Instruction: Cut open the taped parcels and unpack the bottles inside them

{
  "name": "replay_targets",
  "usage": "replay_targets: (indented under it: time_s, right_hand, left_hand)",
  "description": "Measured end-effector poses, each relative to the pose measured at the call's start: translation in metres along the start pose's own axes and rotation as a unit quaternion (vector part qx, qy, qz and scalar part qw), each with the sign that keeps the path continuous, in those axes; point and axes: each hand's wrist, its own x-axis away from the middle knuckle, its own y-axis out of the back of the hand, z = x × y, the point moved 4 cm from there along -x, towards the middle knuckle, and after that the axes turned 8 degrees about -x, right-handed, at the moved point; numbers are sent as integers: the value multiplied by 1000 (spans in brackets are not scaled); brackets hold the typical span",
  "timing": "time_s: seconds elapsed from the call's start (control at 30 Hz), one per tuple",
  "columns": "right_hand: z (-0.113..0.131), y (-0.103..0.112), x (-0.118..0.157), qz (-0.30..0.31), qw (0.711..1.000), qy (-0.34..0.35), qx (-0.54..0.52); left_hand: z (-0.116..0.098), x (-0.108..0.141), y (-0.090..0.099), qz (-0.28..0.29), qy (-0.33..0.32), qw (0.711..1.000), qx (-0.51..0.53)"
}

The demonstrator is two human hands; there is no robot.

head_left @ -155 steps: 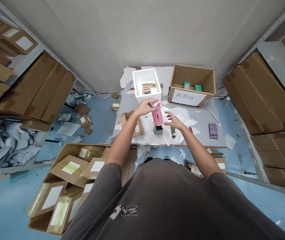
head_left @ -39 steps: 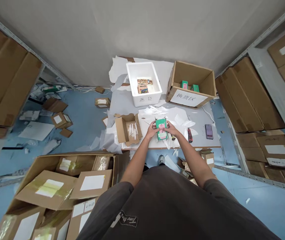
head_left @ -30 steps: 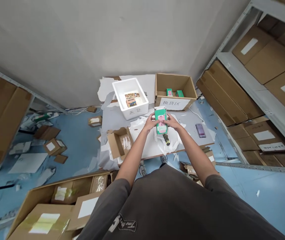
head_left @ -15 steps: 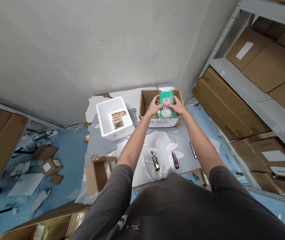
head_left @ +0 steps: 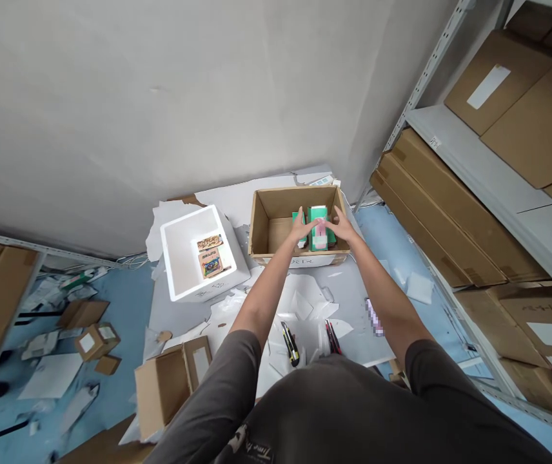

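A green and pink box [head_left: 319, 237] lies in the right part of a cardboard carton [head_left: 269, 219], on top of or among other green boxes. My left hand [head_left: 301, 227] is over the carton at the box's left side, thumb reaching onto its face, fingers spread. My right hand [head_left: 343, 227] mirrors it on the right side, fingers also apart and thumb near the pink part. Left of the carton stands a white foam box [head_left: 179, 258] holding small printed packs [head_left: 210, 262].
A yellow-black cutter [head_left: 290, 345] and a red cutter [head_left: 333, 337] lie on the table near my body, among plastic and paper. An open small carton [head_left: 162, 386] is at the lower left. Shelves with cartons [head_left: 537, 116] stand on the right.
The green and pink box has gone down into the carton, and my hands have lowered with it and spread their fingers. The view has shifted slightly.
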Motion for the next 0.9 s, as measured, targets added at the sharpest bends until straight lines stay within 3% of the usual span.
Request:
replay_targets:
  time_s: [0.13, 0.23, 0.33, 0.47, 0.57, 0.67, 0.8, 0.9]
  right_hand:
    - [0, 10, 2, -15, 998, 44, 44]
    - [2, 5, 11, -21, 998, 36, 38]
    - [12, -8, 27, -17, 999, 41, 8]
    - [34, -43, 57, 2, 998, 57, -33]
    - [54, -87, 88, 38, 994, 85, -50]
    - [73, -146, 130, 87, 987, 126, -48]
    - [91, -245, 205, 151, 974, 166, -35]
    - [92, -327, 270, 195, 965, 172, -26]
  left_hand:
    - [1, 10, 19, -31, 19, 999, -23]
    - [-5, 30, 39, -39, 36, 999, -9]
    - [-7, 63, 66, -59, 50, 997, 3]
    - [1, 123, 116, -90, 12, 995, 28]
    - [20, 181, 163, -113, -18, 992, 48]
    - [50, 251, 216, -159, -50, 985, 48]
    - [103, 361, 284, -210, -69, 974, 41]
    - [151, 450, 325, -234, -40, 971, 31]
